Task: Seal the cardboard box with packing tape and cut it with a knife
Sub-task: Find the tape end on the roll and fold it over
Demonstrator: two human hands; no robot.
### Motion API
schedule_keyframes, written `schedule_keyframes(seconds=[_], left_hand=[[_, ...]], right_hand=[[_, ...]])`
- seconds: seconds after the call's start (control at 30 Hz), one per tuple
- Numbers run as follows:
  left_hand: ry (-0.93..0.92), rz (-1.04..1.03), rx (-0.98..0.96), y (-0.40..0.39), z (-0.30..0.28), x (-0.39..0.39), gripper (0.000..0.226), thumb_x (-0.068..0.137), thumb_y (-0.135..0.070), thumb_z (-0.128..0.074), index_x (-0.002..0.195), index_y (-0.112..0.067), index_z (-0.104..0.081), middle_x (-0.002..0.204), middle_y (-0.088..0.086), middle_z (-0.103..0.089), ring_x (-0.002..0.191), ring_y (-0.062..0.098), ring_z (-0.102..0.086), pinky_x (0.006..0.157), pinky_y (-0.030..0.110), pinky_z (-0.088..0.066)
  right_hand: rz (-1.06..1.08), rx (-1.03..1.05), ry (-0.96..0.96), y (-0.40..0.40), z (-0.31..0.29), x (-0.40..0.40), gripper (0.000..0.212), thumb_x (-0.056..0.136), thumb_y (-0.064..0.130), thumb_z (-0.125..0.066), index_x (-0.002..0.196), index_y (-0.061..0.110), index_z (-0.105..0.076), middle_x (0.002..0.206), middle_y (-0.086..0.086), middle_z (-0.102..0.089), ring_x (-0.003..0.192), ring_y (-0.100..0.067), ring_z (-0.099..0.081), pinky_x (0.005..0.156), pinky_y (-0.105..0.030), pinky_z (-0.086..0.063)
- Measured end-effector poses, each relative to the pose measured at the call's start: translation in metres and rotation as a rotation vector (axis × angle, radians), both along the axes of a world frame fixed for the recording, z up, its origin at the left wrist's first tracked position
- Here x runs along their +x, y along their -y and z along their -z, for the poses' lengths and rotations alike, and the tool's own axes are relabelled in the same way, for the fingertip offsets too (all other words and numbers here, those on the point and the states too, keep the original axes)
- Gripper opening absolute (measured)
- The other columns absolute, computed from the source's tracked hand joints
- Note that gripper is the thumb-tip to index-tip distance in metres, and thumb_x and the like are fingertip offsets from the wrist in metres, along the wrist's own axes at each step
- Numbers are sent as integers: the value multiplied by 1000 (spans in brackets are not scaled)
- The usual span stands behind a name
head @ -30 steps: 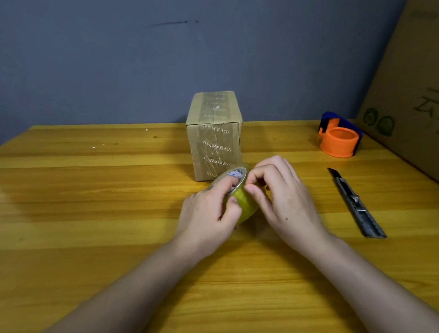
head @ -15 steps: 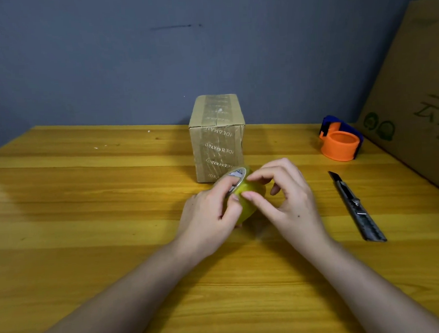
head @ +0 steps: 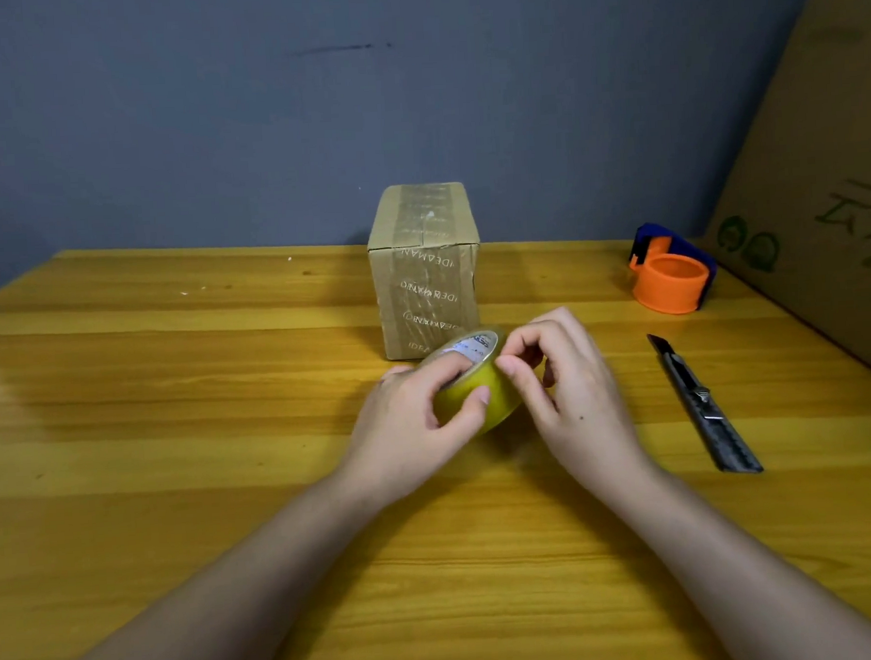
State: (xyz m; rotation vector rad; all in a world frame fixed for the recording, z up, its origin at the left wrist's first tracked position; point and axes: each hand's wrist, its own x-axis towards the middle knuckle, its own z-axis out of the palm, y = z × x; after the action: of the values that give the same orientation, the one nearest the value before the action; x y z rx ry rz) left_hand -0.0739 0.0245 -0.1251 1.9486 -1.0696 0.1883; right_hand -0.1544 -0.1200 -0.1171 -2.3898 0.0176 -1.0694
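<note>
**Step in hand: locating the free end of the tape**

The left hand [head: 413, 422] holds the yellowish transparent roll of packing tape [head: 469, 383] just below frame centre, thumb on the outer wound face and fingers curled over the rim into the core. The right hand [head: 570, 388] works at the upper right edge of the roll; its thumb and forefinger are curled together at the tape surface. Whether this grip has the tape end pinched or is only picking at it cannot be told.

The small brown cardboard box [head: 426, 269] stands upright at frame centre, just behind the roll, on the yellow wooden worktop [head: 174, 394]. Printed tape already runs over its top and down its front face. The black-handled utility knife [head: 702, 401] lies untouched at right of centre, blade end pointing away from the person. An orange and blue tape dispenser [head: 670, 277] sits at upper right, beside a large leaning cardboard carton [head: 819, 183].

Judged status: early; no strip is drawn out.

Next move calls for:
1. Lifting the tape end cleanly.
2. Drawing out a strip while the left hand steadies the roll.
3. Carrying the end to the box.
</note>
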Motion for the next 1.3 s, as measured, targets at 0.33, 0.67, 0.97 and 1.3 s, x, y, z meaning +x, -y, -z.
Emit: schedule_keyframes(seconds=[0.33,0.67,0.97,1.3], left_hand=[[-218,82,-131,4,0,8,33,81,-47,-47,83,-14,-54,74,13,-57,71,39,-55,64,53,-50],[-303,137,-195,3,2,6,27,80,-42,-49,86,-16,-57,76,7,-60,78,37,-57,71,56,-49],[-295,263,-173,2,3,10,13,77,-33,-58,86,-23,-60,82,-9,-63,79,3,-57,77,28,-47],[-297,274,-217,3,2,8,7,81,-28,-60,88,-28,-60,84,-17,-63,80,-4,-55,75,18,-45]], right_hand=[[-14,-131,80,-7,-1,-3,15,90,25,-56,88,10,-61,92,-3,-56,88,-14,-53,77,-20,-41],[-14,-24,185,-10,0,-2,10,83,17,-70,88,10,-66,92,1,-68,87,-11,-59,74,-19,-42],[-4,181,166,-6,-2,-2,30,86,16,-64,93,40,-49,90,4,-67,82,-16,-63,68,-31,-49],[-89,132,140,-6,-1,1,24,83,21,-62,104,29,-53,93,6,-60,86,-18,-58,69,-29,-47]])
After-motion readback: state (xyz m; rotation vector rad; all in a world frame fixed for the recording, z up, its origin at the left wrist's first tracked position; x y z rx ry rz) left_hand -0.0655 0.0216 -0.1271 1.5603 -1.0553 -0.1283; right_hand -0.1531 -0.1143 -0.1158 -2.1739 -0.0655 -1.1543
